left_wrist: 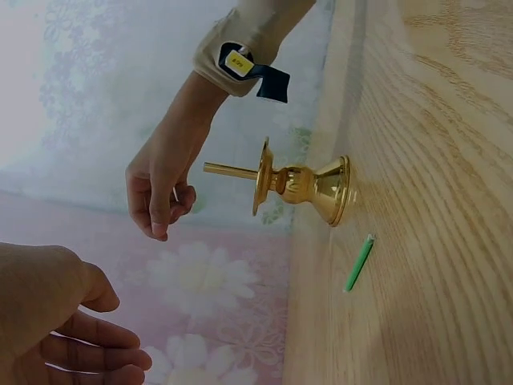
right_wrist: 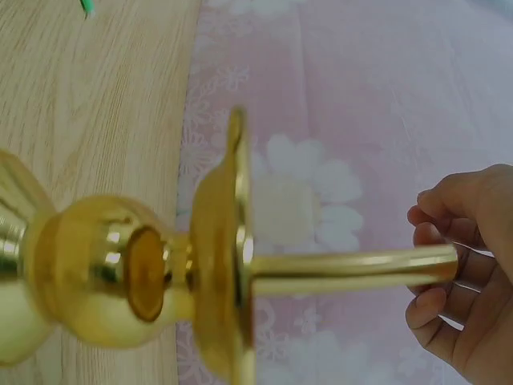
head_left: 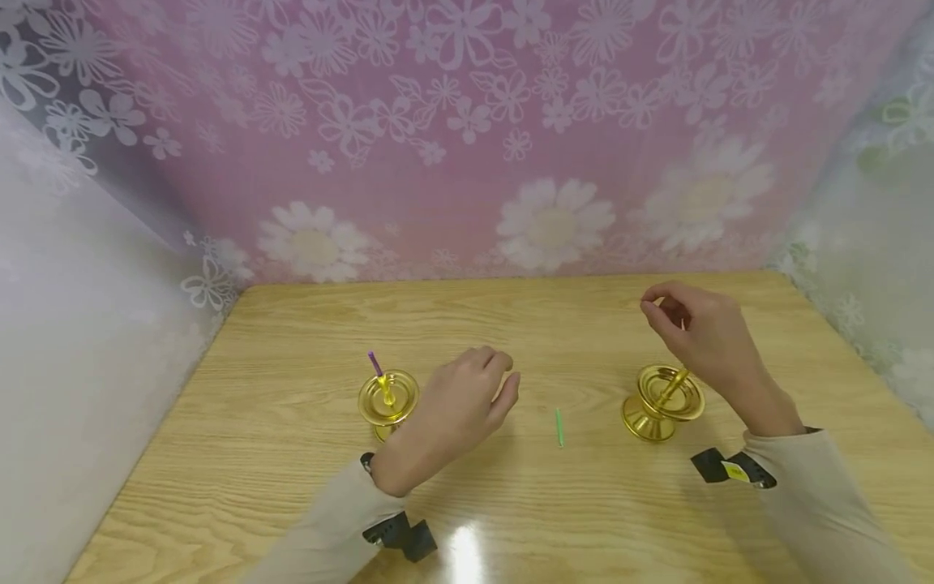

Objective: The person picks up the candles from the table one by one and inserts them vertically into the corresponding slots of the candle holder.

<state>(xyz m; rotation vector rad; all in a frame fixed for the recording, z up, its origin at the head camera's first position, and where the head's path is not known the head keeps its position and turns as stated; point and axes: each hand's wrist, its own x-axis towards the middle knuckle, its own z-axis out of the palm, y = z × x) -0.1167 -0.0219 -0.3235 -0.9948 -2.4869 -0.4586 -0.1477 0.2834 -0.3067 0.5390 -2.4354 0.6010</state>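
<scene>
My left hand hovers above the table just right of one gold candle holder, its fingers relaxed with nothing in them. A purple candle stands slightly tilted in that holder's tube. Beside the other gold candle holder is my right hand, fingers loosely curled and no object visible in them. In the right wrist view, the bare top of this holder's upright tube overlaps the fingers. A thin green candle lies on the table between the hands, also visible in the left wrist view.
The wooden table meets a pink flowered cloth at the back. Pale flowered cloth also hangs at the left and right sides. Both wrists carry dark straps over beige sleeves.
</scene>
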